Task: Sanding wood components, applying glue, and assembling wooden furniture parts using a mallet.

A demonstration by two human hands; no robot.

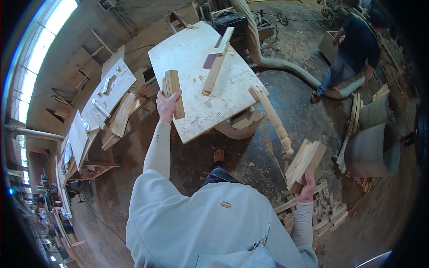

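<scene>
My left hand (pixel 167 106) is closed around a small bundle of short wooden boards (pixel 175 91). The boards stand on end at the left edge of a pale machine table (pixel 203 114); whether they rest on it I cannot tell. Out to the right, my right hand (pixel 307 186) grips another bundle of short wooden pieces (pixel 306 161) from its lower end, tilted up and apart from the table. Beneath that hand, a pile of stacked wooden blocks (pixel 330 213) sits low down. A wooden fence (pixel 217 67) lies across the tabletop, beside a dark reddish plate (pixel 209 61).
From the table's right corner a shaped wooden bar (pixel 275 120) juts out. A ribbed hose (pixel 286 64) runs behind it. At far right a person (pixel 353 49) bends near large grey bins (pixel 373 149). A workbench with boards (pixel 107 87) stands to the left.
</scene>
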